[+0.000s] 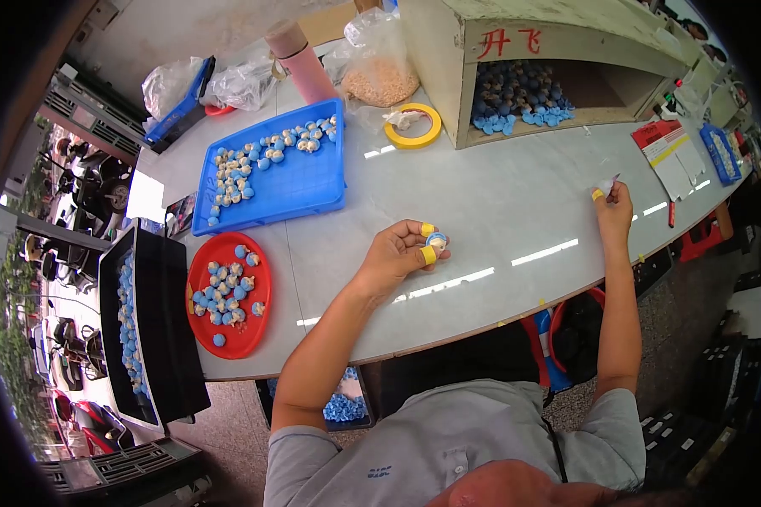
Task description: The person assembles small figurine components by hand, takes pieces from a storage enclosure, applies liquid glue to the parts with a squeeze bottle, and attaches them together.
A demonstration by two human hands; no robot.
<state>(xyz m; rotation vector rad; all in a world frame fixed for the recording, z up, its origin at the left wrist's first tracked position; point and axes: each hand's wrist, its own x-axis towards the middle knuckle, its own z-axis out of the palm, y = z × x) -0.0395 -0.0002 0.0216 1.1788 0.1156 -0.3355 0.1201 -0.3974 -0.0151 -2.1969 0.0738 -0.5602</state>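
Observation:
Between the yellow-taped thumb and finger of my left hand (397,256) is a small blue-and-cream figure head (436,242), held just above the table. Farther right, my right hand (615,211) is closed in a pinch, one fingertip wrapped in yellow tape. Something small and whitish with a thin dark tip shows at its fingers, too small to name. To the left, a red plate (263,291) bears several similar blue-and-cream heads. Behind it, a blue tray (300,182) has more of them along its far and left sides.
A black bin (165,329) with blue pieces stands left of the table. At the back are a roll of yellow tape (431,135), a pink bottle (309,72), a bag of beige bits (380,83) and a wooden box (461,93) holding blue pieces. Papers (672,165) and a red marker (671,215) lie right.

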